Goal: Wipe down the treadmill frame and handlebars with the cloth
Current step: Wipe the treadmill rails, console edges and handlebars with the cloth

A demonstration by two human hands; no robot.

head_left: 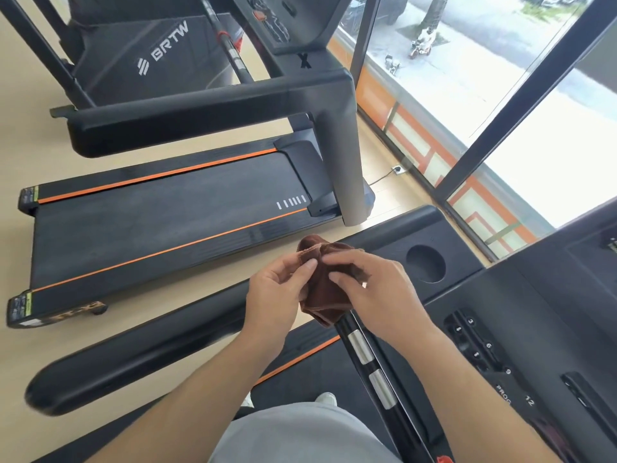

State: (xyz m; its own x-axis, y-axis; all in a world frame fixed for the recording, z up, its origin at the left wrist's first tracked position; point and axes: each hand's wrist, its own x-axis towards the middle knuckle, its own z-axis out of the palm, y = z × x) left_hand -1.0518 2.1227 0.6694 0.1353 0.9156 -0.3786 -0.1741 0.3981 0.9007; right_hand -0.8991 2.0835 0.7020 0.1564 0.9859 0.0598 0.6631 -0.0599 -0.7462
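So we're in a gym by a big window looking down on a street, pale wood floor, with a second treadmill parked off to our left and the console of our own machine on the right. Both hands are bunched up around the brown cloth, held up in the air right in front of us. The left hand pinches a hemmed edge with thumb and fingertips, and the right hand has its fingers curled over the top of the wad, so neither hand is free. Looks to us like we're refolding the cloth before wiping. The thing that matters is the inner grip bar, the black one with silver patches: it starts right under the cloth and runs back toward our body, slanting down to the right. The cloth's bottom edge overlaps the bar's far end, but we can't tell if it actually touches. The right hand sits nearer that bar. The fat black handlebar lies lower left, running long ways away to the left, closer to the left hand but apart from it.
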